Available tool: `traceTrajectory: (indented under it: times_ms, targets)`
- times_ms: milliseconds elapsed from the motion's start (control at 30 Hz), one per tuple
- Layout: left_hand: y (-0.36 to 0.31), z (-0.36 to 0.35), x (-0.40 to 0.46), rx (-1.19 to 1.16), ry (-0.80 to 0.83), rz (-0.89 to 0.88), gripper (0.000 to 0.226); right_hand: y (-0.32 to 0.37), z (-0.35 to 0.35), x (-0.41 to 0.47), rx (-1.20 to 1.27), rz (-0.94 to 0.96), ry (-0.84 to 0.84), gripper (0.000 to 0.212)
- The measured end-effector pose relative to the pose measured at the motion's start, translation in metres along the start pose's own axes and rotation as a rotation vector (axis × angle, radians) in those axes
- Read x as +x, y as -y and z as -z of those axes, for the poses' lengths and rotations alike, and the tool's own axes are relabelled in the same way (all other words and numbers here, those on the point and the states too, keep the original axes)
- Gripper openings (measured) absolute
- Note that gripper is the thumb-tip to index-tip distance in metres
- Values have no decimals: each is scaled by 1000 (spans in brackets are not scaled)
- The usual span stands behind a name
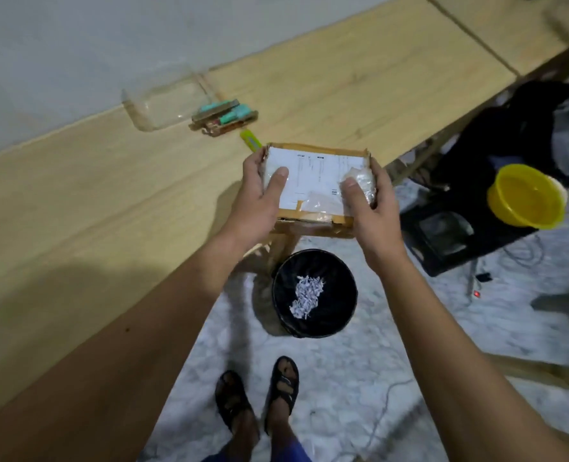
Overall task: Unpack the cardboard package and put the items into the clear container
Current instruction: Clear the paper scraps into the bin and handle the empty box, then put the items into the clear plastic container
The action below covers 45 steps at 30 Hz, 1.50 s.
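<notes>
Meanwhile, both hands, left hand and right hand, clamp the cardboard package just off the worktop edge, above a black bin, fingers wrapped around its sides and thumbs flat on the label. It appears still taped; peeling should start at a seam, with the clear container waiting near the worktop's far edge.

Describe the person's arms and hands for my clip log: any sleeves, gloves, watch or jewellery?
Both forearms are bare right up to the frame's bottom edge; no sleeve shows. The left hand and right hand wear no gloves, and no watch, bracelet or ring is visible. Nails look short and plain.
</notes>
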<state>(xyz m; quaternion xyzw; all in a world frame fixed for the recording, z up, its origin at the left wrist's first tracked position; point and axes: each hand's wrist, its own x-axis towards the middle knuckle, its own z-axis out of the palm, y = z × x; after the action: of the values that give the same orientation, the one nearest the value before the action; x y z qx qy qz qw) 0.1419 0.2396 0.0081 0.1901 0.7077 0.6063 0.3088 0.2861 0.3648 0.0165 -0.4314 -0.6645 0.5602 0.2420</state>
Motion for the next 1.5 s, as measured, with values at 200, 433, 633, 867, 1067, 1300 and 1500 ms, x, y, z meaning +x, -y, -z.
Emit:
traceTrajectory:
  times_ms: [200, 433, 633, 867, 1067, 1300, 1500]
  targets:
    - [28, -83, -34, 39, 120, 63, 52, -56, 79, -32, -21, -80, -162, 63]
    - [87, -105, -50, 96, 284, 200, 60, -118, 103, -52, -80, -186, -151, 75]
    - [97, -104, -50, 199, 300, 230, 77, -141, 101, -54, -162, -238, -123, 71]
    - [80, -84, -34, 149, 275, 86, 68, -127, 85, -42, -157, -175, -39, 61]
    - [46, -18, 3, 165, 19, -58, 59, -69, 30, -3, -142, 44, 89, 56]
    - [75, 125, 46, 379, -368, -9, 55, -7, -76, 64, -240, 283, 362, 60]
    - [122, 201, 44, 733, -437, 21, 61, 17, -160, 110, -315, 422, 468, 60]
